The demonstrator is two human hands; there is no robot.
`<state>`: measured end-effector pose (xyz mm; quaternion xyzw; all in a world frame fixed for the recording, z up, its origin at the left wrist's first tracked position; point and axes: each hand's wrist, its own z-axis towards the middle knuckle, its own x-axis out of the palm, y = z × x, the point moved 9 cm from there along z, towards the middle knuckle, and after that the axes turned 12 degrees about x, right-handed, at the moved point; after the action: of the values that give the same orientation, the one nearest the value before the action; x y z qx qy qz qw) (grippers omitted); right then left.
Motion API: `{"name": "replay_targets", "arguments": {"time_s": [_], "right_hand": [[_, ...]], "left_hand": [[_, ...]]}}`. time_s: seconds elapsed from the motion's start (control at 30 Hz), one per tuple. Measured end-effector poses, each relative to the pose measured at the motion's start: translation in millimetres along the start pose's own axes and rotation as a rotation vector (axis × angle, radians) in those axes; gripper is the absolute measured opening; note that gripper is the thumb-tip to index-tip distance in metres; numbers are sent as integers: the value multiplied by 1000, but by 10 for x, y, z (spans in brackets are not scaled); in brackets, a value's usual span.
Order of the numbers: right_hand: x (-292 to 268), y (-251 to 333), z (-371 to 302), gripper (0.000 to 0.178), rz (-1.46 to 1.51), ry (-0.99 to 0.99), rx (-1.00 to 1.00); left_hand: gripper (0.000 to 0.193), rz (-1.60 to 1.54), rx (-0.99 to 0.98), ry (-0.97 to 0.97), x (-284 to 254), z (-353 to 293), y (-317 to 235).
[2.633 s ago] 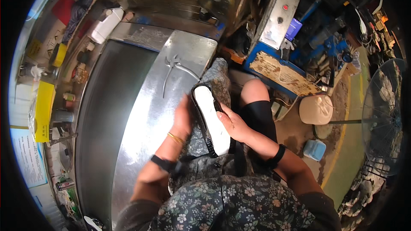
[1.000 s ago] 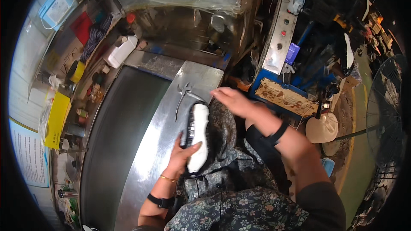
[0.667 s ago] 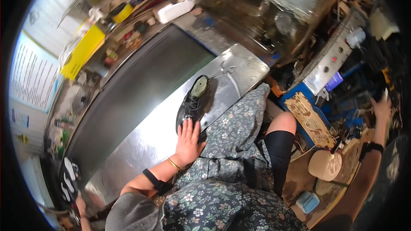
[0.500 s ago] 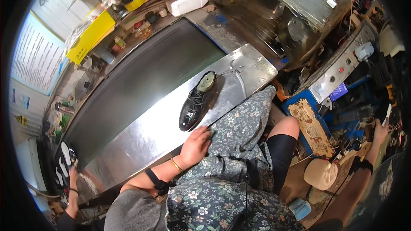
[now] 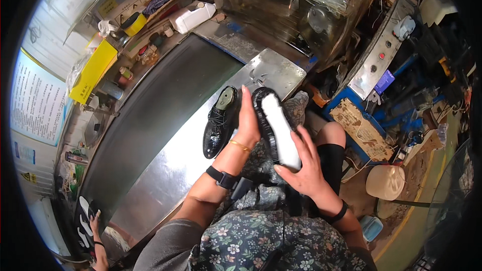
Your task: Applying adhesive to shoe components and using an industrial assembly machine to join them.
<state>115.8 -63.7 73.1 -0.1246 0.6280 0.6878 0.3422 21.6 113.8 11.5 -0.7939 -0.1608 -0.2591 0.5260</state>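
The person holds a black shoe with a white sole [image 5: 275, 126] sole-up over their lap, just right of the second black dress shoe [image 5: 219, 122] lying on the steel tabletop [image 5: 165, 170]. Left hand [image 5: 247, 119] lies flat along its side, and the right hand [image 5: 301, 165] has its grip clasped round the heel end. It looks light and stiff-soled, with glossy, probably slippery uppers, so sole and heel are the safest places to hold.

A yellow rectangular sign [image 5: 93, 70] leans at the far left of the bench. Left of it hangs a pale blue-edged poster [image 5: 35, 103]. A white plastic jug [image 5: 192, 17] lies at the bench's far end.
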Motion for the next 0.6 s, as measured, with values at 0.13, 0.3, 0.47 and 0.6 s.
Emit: {"name": "replay_targets", "arguments": {"time_s": [0.13, 0.3, 0.47, 0.6], "right_hand": [[535, -480, -101, 51, 601, 199, 256], [857, -755, -282, 46, 545, 333, 427], [79, -782, 115, 44, 1018, 507, 847], [-492, -735, -10, 57, 822, 657, 653]], "left_hand": [[59, -93, -119, 137, -380, -10, 245], [53, 92, -226, 29, -660, 87, 469], [50, 1175, 476, 796, 546, -543, 63], [63, 810, 491, 1203, 838, -1238, 64]]}}
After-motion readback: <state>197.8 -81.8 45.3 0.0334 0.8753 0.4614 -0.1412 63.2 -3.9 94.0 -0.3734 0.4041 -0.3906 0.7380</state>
